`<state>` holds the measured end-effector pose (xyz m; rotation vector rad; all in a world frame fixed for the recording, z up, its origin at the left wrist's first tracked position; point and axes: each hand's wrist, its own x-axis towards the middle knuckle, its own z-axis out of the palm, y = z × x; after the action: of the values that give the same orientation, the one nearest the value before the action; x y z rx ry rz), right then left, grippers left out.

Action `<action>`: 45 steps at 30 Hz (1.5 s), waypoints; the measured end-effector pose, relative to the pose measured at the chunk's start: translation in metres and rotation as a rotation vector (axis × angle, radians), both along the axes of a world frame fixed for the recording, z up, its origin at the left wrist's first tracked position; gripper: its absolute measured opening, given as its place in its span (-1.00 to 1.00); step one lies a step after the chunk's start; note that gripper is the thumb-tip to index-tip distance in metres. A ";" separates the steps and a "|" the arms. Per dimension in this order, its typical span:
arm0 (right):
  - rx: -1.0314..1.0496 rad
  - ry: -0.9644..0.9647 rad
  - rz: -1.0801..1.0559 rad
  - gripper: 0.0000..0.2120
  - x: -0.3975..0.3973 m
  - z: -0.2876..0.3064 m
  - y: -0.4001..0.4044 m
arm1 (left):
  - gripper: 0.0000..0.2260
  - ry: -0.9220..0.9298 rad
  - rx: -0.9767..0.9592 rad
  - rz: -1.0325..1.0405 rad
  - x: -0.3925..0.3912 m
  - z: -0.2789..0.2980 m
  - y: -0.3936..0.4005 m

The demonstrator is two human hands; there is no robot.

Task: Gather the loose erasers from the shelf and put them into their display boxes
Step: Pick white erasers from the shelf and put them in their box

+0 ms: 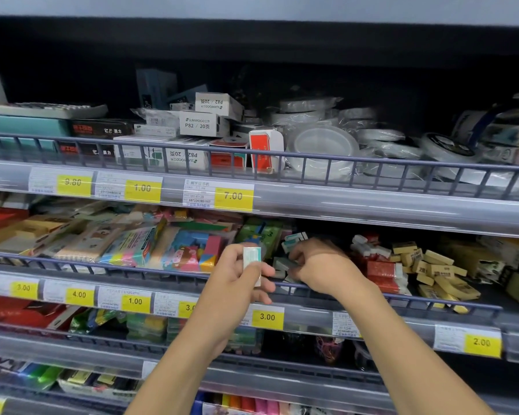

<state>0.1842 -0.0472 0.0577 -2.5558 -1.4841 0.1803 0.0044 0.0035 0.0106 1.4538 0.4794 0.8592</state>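
Note:
My left hand (240,283) holds a small stack of white erasers (252,260) in teal-printed sleeves, raised in front of the middle shelf. My right hand (318,265) reaches over the wire rail (150,269) into the shelf, and its fingers close around another white and teal eraser (283,263). More of these erasers (294,239) lie loose just behind that hand. To the right lies a pile of red and white erasers (381,265), then several loose yellow erasers (438,268). I cannot make out a display box here.
Colourful sticky-note packs (180,247) fill the shelf left of my hands. The shelf above holds staple boxes (201,124) and tape rolls (324,148). Yellow price tags (267,317) run along each shelf edge. Lower shelves carry more stationery.

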 end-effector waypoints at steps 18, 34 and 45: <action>0.851 0.411 0.376 -0.77 -0.060 -0.020 -0.043 | -0.63 -0.129 -0.175 -0.089 0.007 0.007 -0.017; 0.481 0.086 0.318 -0.84 0.007 0.002 -0.031 | -0.88 -0.060 -0.120 -0.003 -0.001 0.000 -0.002; -0.108 0.017 0.528 -0.69 0.034 0.006 -0.002 | -0.74 -0.065 -0.244 -0.028 -0.001 0.006 0.000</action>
<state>0.2177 -0.0497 0.0639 -2.1666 -2.1629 0.3573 0.0036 0.0035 0.0163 1.2025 0.4961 0.7943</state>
